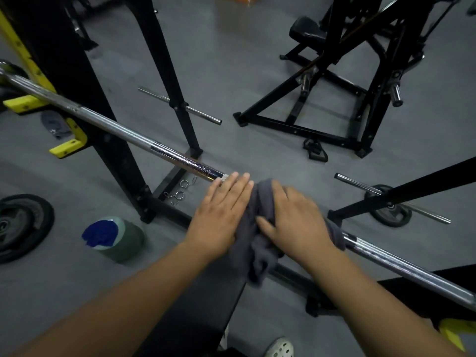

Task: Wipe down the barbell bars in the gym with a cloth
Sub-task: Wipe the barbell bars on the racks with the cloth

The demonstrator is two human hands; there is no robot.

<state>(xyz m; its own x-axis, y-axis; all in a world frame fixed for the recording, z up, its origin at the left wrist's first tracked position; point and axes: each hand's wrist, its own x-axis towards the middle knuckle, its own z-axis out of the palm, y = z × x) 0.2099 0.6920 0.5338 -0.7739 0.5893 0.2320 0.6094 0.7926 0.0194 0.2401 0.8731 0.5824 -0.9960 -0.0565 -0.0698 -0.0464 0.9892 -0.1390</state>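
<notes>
left hand [221, 217] flat, fingers straight, on barbell bar [116, 128] | right hand [296, 217] grips cloth [262, 197] round it

You have one long barbell bar [121, 132], one grey cloth [260, 243] and two hands, the left hand [221, 215] and the right hand [296, 220]. Around them you can count two weight plates [23, 225] plainly in view, two spring collars [189, 182], one green bucket [126, 240], one cable handle [315, 149], one crumpled rag [55, 124] and three yellow brackets [69, 145]. You also get two thin chrome rods [180, 105], two short plate pegs [395, 92] on the far machine, and one pale shoe [279, 347].
</notes>
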